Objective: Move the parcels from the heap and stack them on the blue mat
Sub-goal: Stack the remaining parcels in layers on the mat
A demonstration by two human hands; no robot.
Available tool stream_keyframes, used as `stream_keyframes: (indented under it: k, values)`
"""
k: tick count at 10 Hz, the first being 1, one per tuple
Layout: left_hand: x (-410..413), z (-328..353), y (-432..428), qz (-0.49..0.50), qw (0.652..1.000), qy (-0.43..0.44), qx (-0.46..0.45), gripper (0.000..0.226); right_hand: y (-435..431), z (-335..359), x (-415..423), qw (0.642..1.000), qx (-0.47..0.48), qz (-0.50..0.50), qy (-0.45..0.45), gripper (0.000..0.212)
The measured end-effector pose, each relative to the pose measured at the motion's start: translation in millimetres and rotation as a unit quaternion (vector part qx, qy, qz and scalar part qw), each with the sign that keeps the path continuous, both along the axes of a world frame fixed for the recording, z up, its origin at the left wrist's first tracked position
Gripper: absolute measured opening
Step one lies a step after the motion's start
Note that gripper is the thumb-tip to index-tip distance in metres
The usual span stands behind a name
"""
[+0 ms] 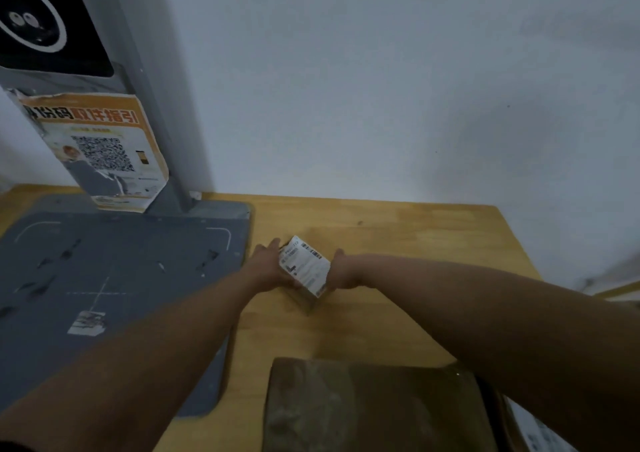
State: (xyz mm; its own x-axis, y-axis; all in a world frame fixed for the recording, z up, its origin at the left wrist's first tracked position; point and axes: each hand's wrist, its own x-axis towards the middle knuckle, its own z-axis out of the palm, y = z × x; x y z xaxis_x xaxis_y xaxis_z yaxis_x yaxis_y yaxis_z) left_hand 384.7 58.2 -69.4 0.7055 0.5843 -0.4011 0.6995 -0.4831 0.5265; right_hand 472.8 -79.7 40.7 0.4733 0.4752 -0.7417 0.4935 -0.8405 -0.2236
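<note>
Cardboard parcel (pixel 304 270), fingers (pixel 273 244) clasping both sides

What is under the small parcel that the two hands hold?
Under the small parcel lies the wooden table, beside the blue mat. The left hand and right hand grip its sides and cover them, so whether its base touches the wood cannot be seen.

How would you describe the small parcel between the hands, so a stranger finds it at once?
On the wooden table, right of the blue mat, a small parcel is held between the left hand and right hand. Unlike the bigger plain brown box nearer the camera, it carries a white label on top.
</note>
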Motion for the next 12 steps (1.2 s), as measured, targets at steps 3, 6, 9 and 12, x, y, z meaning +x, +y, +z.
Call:
stream_keyframes:
  k: [3, 6, 9, 12]
  values:
    - [-1, 6, -38, -0.148, 0.988, 0.040, 0.021, 0.112, -1, 20, -4, 0.997, -0.015, 0.072, -0.039, 0.050]
    - [12, 27, -71, -0.331, 0.936, 0.116, 0.011, 0.098, -11, 13, -7, 0.985, -0.131, 0.112, 0.005, 0.055]
    - [1, 25, -78, -0.299, 0.924, 0.188, 0.145, 0.112, -23, 43, 0, 0.982, -0.110, 0.141, -0.058, 0.049]
    - [6, 34, -73, -0.257, 0.948, 0.060, 0.176, 0.105, -16, 14, 19, 0.974, -0.146, 0.149, -0.085, 0.064]
